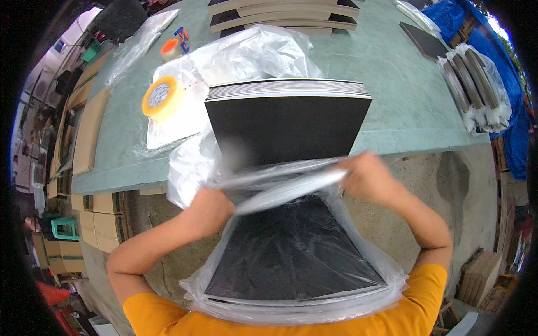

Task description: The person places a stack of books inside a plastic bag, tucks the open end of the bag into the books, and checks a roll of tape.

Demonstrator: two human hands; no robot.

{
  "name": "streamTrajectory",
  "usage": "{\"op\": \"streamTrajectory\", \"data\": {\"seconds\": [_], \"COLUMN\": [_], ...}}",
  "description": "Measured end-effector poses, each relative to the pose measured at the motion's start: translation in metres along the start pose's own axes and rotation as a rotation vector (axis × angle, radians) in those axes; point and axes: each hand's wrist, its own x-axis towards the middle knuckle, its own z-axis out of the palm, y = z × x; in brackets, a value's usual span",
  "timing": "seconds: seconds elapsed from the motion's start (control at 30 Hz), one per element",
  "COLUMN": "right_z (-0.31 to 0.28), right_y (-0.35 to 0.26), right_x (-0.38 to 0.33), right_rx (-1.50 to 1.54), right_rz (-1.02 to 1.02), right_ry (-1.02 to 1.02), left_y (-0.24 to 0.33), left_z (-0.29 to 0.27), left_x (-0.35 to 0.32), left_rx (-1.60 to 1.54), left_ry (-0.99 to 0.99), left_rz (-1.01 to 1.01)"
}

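Observation:
My left hand (207, 211) and my right hand (367, 178) are both closed on the mouth of a clear plastic bag (288, 193). The bag's mouth is stretched between them and smeared by motion. Inside the bag, close against my body, lies a stack of black flat boards (291, 252). Just beyond my hands, a second stack of black boards (286, 126) with pale edges rests at the table's near edge. The bag's mouth hides its lower end. More crumpled clear plastic (193, 168) hangs over the edge near my left hand.
On the green table (392, 112) are a yellow tape roll (159, 98), an orange and blue tape dispenser (176, 45) and plastic sheets (252, 56). Stacked boards (286, 17) sit at the far side, plastic-wrapped bundles (476, 87) at the right. Cardboard boxes (101, 221) stand below left.

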Motion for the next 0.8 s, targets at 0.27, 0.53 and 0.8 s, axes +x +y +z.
{"op": "streamTrajectory", "data": {"seconds": [0.27,0.53,0.8], "right_z": [0.006,-0.018,-0.036], "right_y": [-0.008,0.019,0.053], "right_x": [0.004,-0.008,-0.029], "right_rx": [0.006,0.135,1.402], "right_rz": [-0.113,0.007,-0.07], "right_ry": [0.845,0.922,0.318], "left_y": [-0.038,-0.03,-0.08], "left_z": [-0.072,-0.06,-0.063], "left_x": [-0.004,-0.005,-0.025], "left_rx": [-0.507,-0.133,-1.07], "left_ry": [1.306,1.177,0.814], "left_rz": [-0.505,-0.211,-0.102]}}
